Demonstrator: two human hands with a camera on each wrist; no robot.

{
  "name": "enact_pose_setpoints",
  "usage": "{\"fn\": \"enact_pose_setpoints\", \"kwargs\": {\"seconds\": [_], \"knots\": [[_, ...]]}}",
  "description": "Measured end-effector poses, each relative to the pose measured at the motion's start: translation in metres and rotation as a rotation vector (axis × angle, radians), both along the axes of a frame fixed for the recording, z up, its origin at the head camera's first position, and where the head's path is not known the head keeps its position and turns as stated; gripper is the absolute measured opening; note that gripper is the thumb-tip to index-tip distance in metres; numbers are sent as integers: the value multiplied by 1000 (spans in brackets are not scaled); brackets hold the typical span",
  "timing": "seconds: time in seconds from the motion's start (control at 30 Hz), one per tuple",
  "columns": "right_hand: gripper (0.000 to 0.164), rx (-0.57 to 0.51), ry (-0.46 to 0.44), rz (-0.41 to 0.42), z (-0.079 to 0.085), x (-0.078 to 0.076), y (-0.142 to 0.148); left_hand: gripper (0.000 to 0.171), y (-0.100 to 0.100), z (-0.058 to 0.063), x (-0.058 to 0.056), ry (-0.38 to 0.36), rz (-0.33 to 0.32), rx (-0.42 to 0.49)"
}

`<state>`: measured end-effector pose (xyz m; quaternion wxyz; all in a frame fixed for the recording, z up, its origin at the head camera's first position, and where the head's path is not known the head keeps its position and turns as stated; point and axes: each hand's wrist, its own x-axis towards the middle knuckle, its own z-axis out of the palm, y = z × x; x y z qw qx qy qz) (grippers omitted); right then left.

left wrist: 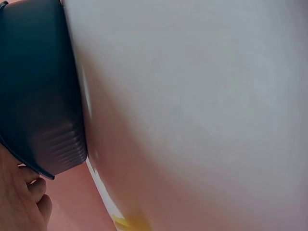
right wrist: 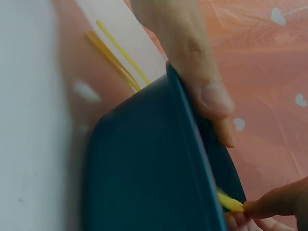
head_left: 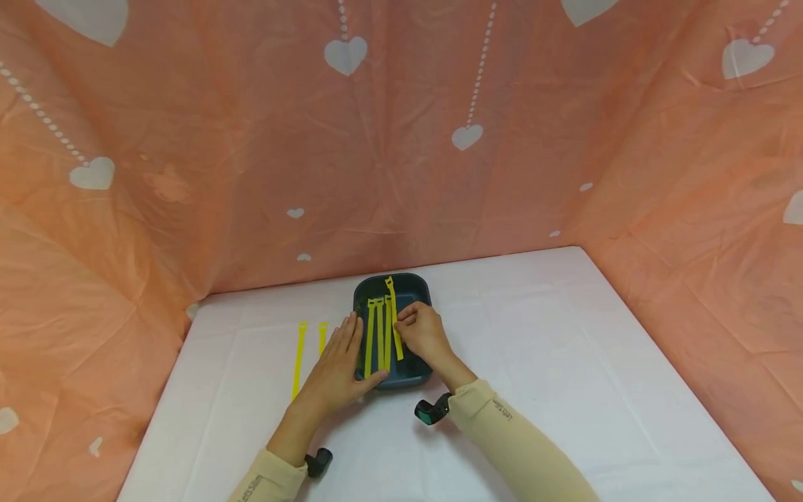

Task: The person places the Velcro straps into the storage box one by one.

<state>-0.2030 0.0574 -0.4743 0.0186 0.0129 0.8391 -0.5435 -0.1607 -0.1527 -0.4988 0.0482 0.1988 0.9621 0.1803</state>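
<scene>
A dark blue-green rectangular tray (head_left: 408, 381) stands on the white-covered table. Inside it, several yellow slotted cable straps (head_left: 379, 338) lie side by side, lengthwise. My right hand (head_left: 428, 336) reaches over the tray's right side and pinches another yellow cable strap (head_left: 394, 315) between thumb and fingertips, just right of the row. This strap slants a little, its slotted head towards the far end. My left hand (head_left: 335, 369) rests on the tray's left rim with its fingers straight, and the thumb (right wrist: 216, 101) lies over the near rim.
Two more yellow straps, one long in view (head_left: 299, 359) and one partly behind my left hand (head_left: 323, 336), lie on the table left of the tray. A pink curtain with white hearts (head_left: 401, 174) hangs behind and on both sides. Small black cameras (head_left: 433, 410) sit on both wrists.
</scene>
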Motion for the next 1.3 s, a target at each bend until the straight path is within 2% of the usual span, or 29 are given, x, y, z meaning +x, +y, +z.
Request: {"fn": "enact_pose_setpoints", "kwargs": {"seconds": [0.33, 0.8, 1.3], "knots": [[7, 100, 36, 10, 0, -2, -3, 118, -1, 0, 1, 3, 0, 9], [6, 217, 28, 63, 0, -8, -3, 118, -2, 0, 0, -3, -1, 14], [13, 326, -73, 85, -7, -13, -11, 117, -2, -1, 0, 7, -2, 9]]}}
